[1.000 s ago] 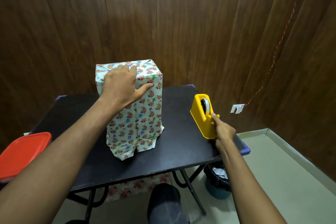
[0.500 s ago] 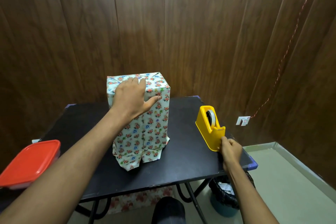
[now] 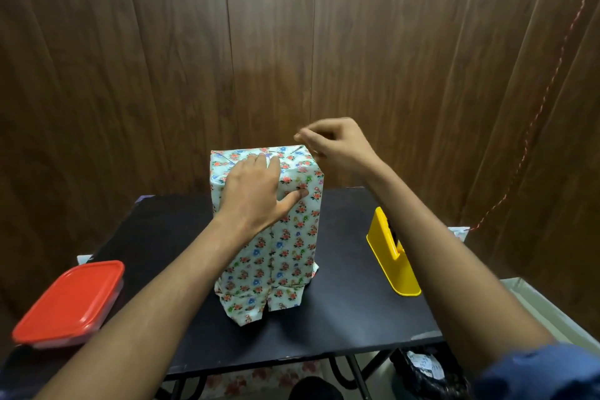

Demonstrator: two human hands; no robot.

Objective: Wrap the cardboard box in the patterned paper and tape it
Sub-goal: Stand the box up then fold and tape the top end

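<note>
Fingers of your left hand point(image 3: 253, 191) lie flat over the wrapped box point(image 3: 276, 237), which stands upright mid-table point(image 3: 341, 318); your right hand point(image 3: 337, 146) hovers above its top corner, fingertips pinched, contents unclear, tape dispenser point(image 3: 389, 256) alongside.

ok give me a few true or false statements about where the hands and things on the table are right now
1. The left hand rests on the upright wrapped box. True.
2. The right hand grips the yellow tape dispenser. False: it is raised near the box's top right corner, fingers pinched; the dispenser stands alone.
3. The red-lidded container sits on the table's left end. True.
4. The box lies flat. False: it stands on end.
</note>
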